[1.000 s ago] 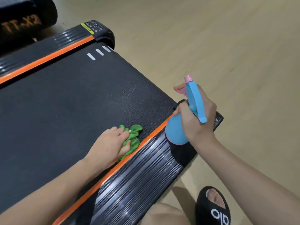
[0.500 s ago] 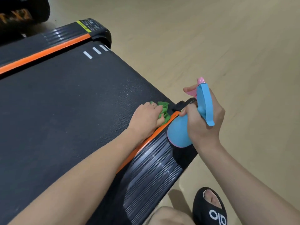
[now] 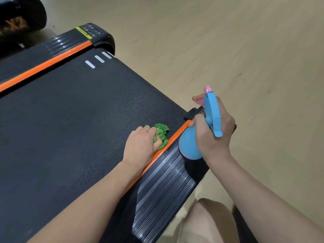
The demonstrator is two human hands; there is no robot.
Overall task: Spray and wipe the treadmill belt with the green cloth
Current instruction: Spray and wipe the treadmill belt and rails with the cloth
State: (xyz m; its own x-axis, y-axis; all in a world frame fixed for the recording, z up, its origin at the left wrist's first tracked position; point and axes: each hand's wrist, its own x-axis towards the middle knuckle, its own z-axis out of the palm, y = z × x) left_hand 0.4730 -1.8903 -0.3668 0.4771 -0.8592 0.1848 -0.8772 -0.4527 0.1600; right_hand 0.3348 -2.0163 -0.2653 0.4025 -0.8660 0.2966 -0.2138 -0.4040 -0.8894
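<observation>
The black treadmill belt fills the left of the head view. My left hand grips the bunched green cloth and presses it on the belt, close to the near orange stripe. My right hand holds a blue spray bottle with a pink nozzle above the ribbed side rail. Its forefinger lies on the pink trigger. The nozzle points away over the belt's end.
Pale wooden floor lies beyond the treadmill's end and to the right. The far side rail with an orange stripe runs along the top left. A dark object sits at the top left corner. My knee shows at the bottom.
My left hand went forward with the cloth along the near edge toward the belt's end, then came back a little. The right hand with the bottle barely moved.
</observation>
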